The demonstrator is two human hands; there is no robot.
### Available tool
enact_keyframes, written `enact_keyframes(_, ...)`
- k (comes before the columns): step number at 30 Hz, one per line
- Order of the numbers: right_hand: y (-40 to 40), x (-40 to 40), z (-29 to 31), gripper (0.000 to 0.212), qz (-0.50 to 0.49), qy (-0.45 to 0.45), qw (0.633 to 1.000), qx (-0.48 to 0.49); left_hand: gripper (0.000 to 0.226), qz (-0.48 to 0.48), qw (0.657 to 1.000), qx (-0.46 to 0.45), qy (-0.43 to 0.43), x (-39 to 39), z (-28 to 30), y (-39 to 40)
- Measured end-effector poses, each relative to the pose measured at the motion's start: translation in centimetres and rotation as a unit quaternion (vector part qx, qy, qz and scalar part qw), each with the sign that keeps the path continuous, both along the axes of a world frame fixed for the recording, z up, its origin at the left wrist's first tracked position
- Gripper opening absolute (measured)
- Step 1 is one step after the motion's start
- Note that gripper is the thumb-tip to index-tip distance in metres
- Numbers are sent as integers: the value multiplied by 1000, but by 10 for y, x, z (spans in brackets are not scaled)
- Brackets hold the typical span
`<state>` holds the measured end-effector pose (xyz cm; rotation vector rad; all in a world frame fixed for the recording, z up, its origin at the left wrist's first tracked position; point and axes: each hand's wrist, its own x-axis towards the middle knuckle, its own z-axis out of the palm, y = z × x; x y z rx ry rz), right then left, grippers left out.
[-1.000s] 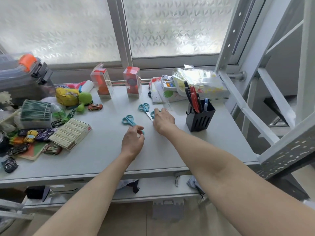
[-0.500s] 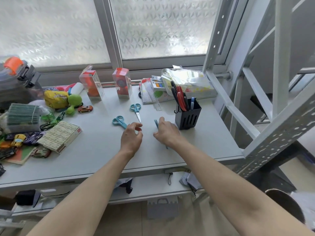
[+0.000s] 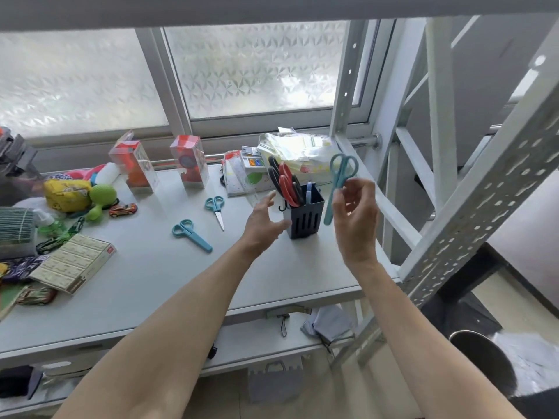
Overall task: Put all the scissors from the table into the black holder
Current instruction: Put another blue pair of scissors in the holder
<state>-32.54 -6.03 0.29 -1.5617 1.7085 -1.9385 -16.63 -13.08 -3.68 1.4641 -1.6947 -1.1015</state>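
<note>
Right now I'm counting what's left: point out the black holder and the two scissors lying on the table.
black holder (image 3: 304,223), head view, slotted front wall.
capped blue scissors (image 3: 193,236), head view, pivot.
bare-bladed blue scissors (image 3: 216,207), head view, pivot.

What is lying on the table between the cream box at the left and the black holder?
In the head view, two teal scissors: the capped pair nearer the cream box, the bare-bladed pair nearer the black holder.

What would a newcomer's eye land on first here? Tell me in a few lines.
First, the right hand holding blue scissors upright in the air, just right of the black holder that is already packed with red and black handles. Next, the left hand open beside the holder, and two more blue scissors flat on the table.
</note>
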Motion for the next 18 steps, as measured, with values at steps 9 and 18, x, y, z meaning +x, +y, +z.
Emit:
enact_keyframes(9,-55,-5,5,18,-44,137,984,107,49,-1,1000,-3,3,-24,6,-9)
enact_keyframes(18,-57,-4,-20,17,-108,260,949,140,52,6,1000,-26,-7,-25,3,-12)
